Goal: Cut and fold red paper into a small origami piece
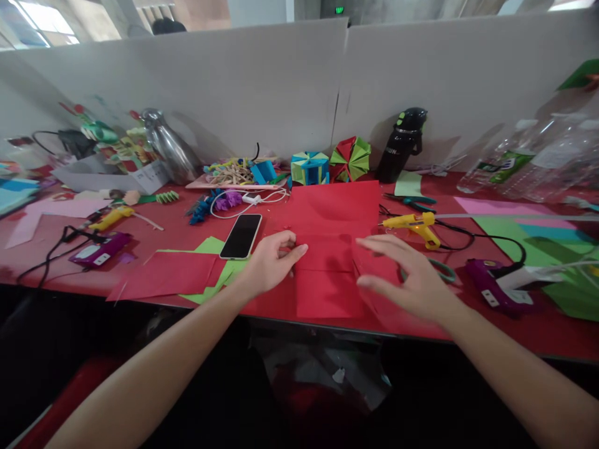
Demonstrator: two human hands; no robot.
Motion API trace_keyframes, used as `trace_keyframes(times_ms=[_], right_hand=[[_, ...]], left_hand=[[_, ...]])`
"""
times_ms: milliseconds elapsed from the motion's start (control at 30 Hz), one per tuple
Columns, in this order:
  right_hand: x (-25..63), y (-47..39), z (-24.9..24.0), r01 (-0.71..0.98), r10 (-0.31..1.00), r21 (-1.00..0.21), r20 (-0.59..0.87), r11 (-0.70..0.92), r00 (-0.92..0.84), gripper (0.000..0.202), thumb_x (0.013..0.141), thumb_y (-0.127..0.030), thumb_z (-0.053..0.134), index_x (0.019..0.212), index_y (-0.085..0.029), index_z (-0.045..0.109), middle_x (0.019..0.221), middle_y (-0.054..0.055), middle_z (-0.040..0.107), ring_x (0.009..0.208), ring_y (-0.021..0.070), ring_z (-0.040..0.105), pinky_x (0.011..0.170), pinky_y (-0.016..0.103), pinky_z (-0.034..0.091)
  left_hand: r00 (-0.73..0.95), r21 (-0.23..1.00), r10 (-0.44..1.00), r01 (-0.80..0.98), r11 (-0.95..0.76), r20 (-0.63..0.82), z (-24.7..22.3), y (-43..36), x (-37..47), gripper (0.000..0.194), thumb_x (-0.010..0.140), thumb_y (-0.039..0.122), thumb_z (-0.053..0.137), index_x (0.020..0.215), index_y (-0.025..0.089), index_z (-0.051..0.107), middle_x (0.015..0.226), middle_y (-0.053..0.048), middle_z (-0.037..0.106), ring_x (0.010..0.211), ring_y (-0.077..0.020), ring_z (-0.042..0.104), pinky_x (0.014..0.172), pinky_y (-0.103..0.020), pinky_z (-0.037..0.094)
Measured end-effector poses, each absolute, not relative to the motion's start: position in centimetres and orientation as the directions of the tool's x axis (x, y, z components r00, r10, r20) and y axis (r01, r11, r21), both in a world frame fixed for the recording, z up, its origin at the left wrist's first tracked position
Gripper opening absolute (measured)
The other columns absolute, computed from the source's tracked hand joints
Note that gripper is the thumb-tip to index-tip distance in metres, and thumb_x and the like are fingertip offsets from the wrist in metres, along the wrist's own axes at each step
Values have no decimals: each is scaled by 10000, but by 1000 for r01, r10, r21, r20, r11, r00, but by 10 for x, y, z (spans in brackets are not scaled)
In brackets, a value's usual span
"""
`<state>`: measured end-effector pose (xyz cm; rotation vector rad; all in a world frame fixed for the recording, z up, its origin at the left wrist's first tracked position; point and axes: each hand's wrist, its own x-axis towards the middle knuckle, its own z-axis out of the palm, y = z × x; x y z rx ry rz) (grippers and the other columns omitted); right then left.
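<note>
Your hands are apart: the left hand (279, 260), fingers curled, at the left edge of the creased red paper (325, 293), the right hand (405, 277) open over its right side. The paper lies at the counter's (276, 305) near edge. Far right, the black bottle (401, 146) shows pale letters, only "UN" legible; the clear bottles' (556, 159) labels are unreadable.
</note>
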<state>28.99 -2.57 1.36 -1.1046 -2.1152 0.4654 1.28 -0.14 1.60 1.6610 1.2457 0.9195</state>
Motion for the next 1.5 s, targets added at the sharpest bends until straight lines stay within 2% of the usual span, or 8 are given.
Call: trace_keyframes(times_ms=[100, 200, 300, 467, 667, 900, 1067, 1500], right_hand=[[265, -49, 17, 515, 581, -272, 431, 813, -690, 812, 749, -587, 751, 1433, -234, 494, 1495, 134, 475, 1404, 361, 382, 1139, 555, 334], [247, -63, 14, 515, 534, -149, 325, 844, -781, 587, 890, -344, 666, 1430, -199, 487, 1494, 131, 489, 1412, 343, 384, 1137, 548, 344], [244, -63, 8, 550, 609, -263, 326, 793, -723, 411, 940, -86, 478, 1327, -192, 565, 1296, 83, 663, 1176, 250, 619, 1001, 419, 492], [252, -49, 9, 540, 787, -583, 344, 607, -512, 162, 984, -228, 513, 1062, -228, 654, 1013, 30, 731, 922, 172, 684, 830, 298, 528], [252, -42, 11, 574, 794, -553, 481, 604, -372, 81, 875, -284, 679, 874, -205, 663, 1139, 90, 621, 1079, 227, 598, 945, 364, 468], [251, -42, 5, 523, 915, -753, 293, 400, -277, 196, 883, -375, 664, 853, -220, 548, 863, 22, 646, 783, 177, 613, 719, 309, 494], [250, -41, 4, 391, 935, -857, 257, 337, -243, 241, 885, -379, 665, 1022, -224, 541, 922, 41, 650, 850, 186, 644, 742, 299, 526], [252, -43, 16, 391, 918, -862, 183, 321, -351, 184, 946, -349, 592, 868, -209, 683, 755, -19, 672, 693, 117, 607, 648, 212, 481]], left_hand=[[246, 943, 968, 308, -128, 51, 10, -3, 20, 304, 892, 401, 627, 736, 178, 492, 605, 60, 505, 469, -92, 578, 471, -201, 472], [250, 958, 968, 273, -92, 22, 5, -4, 25, 299, 885, 392, 644, 737, 173, 505, 618, 53, 530, 485, -96, 600, 473, -200, 491], [278, 969, 961, 240, -63, -6, 2, -6, 28, 268, 877, 399, 656, 793, 167, 551, 641, 44, 567, 487, -98, 607, 482, -207, 505], [374, 978, 927, 204, -48, -32, 4, -14, 32, 250, 859, 412, 678, 844, 170, 616, 664, 32, 593, 562, -108, 629, 551, -216, 521], [462, 965, 887, 238, -115, -8, 10, -21, 37, 232, 893, 379, 642, 849, 159, 701, 693, 11, 628, 630, -88, 568, 616, -200, 460], [501, 954, 866, 262, -144, -7, 18, -28, 38, 304, 896, 450, 615, 813, 164, 677, 717, 9, 609, 682, -119, 559, 647, -232, 450], [479, 876, 873, 379, -299, 91, 16, -32, 39, 196, 907, 359, 610, 876, 182, 688, 812, -3, 660, 749, -138, 571, 676, -247, 442], [516, 743, 810, 419, -522, 279, 16, -36, 39, 257, 999, 270, 471, 1095, 182, 692, 910, -37, 693, 816, -137, 612, 754, -248, 446]])
